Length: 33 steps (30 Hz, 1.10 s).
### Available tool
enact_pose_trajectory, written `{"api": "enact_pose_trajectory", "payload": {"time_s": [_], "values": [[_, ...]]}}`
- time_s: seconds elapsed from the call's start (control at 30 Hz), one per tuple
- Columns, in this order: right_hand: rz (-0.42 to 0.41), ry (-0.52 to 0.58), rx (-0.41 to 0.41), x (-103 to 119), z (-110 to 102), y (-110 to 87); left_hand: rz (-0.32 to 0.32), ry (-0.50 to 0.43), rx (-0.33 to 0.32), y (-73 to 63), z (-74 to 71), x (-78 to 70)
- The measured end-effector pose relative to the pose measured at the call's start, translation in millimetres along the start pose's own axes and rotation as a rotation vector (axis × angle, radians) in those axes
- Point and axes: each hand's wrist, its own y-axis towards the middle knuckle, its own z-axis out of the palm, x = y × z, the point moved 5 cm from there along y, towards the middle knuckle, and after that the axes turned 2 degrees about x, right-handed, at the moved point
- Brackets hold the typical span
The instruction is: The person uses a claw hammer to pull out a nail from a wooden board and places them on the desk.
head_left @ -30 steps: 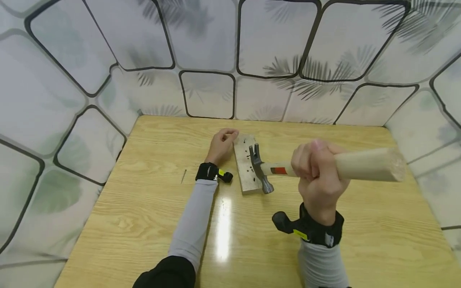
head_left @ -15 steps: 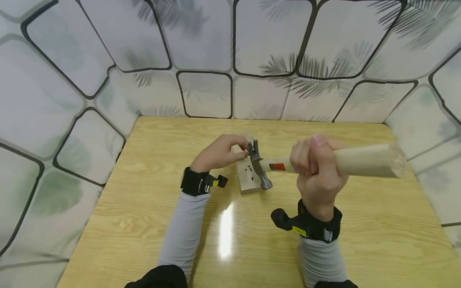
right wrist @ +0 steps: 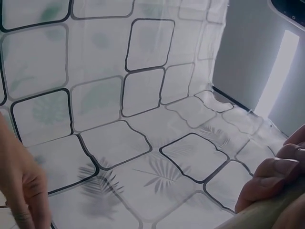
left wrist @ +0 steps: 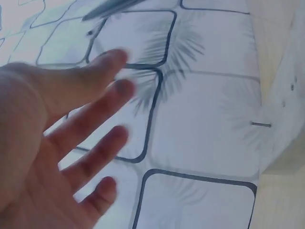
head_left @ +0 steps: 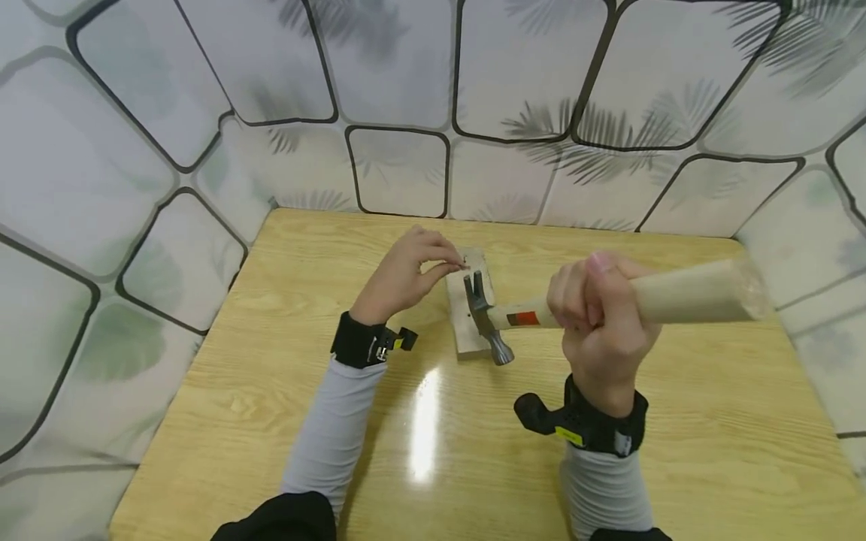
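Observation:
My right hand (head_left: pixel 598 315) grips the pale wooden handle of a claw hammer (head_left: pixel 483 315), raised with its metal head overlapping the wooden board (head_left: pixel 470 342) in the head view. That same right hand (right wrist: pixel 276 181) and the handle (right wrist: pixel 257 217) fill the lower right of the right wrist view. Fingers extended and spread, my left hand (left wrist: pixel 71 138) holds nothing in the left wrist view. Its fingertips reach the board's far left edge in the head view. One nail (left wrist: pixel 260 124) stands out from the board's face, near several small dark spots.
The light wood table (head_left: pixel 271 315) lies under both arms. Patterned white sheeting (head_left: pixel 399 68) closes off its back and sides. Both wrists carry black camera straps (head_left: pixel 361 342). A bright strip light (right wrist: pixel 281 71) shows in the right wrist view.
My left hand moved from beside the board's far end to over its middle, then back to the far left edge. The raised hammer has hardly moved.

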Motion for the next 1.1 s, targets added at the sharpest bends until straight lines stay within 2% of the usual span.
{"api": "enact_pose_trajectory", "payload": {"time_s": [0.07, 0.13, 0.17, 0.23, 0.3, 0.4, 0.53, 0.63, 0.7, 0.8, 0.9, 1.1], "values": [[0.017, 0.006, 0.002, -1, 0, -0.2, -0.008, 0.009, -0.099, -1.0, -10.3, 2.5], [0.023, 0.003, 0.002, 0, -1, -0.2, -0.067, 0.009, -0.160, -4.3, -20.8, 7.5], [0.024, 0.001, 0.001, 0, -2, 0.0, -0.112, 0.010, -0.171, -7.3, -25.2, 11.4], [0.022, 0.001, -0.004, 1, -3, 0.5, -0.227, 0.019, -0.151, -16.1, -32.2, 21.4], [0.022, 0.000, -0.010, 1, -4, 1.2, -0.350, 0.033, -0.103, -28.1, -36.7, 33.5], [0.028, -0.001, -0.016, 0, -5, 2.8, -0.529, 0.059, 0.008, -49.7, -38.6, 54.9], [0.043, -0.023, -0.005, -2, -6, 4.1, -0.760, 0.103, 0.207, -76.9, -34.9, 84.2], [0.062, -0.029, 0.020, -5, -5, 3.2, -0.880, 0.164, 0.355, -90.7, -28.9, 100.5], [0.077, -0.024, 0.035, -7, -4, 2.0, -0.923, 0.212, 0.419, -96.0, -24.3, 107.3], [0.090, -0.024, 0.046, -10, -3, 0.2, -0.970, 0.269, 0.460, -101.3, -17.8, 112.2], [0.094, -0.027, 0.041, -12, -3, -0.2, -1.008, 0.303, 0.463, -104.4, -14.2, 112.7], [0.082, -0.033, 0.020, -12, -4, 1.4, -1.036, 0.332, 0.433, -103.5, -16.2, 108.6]]}}
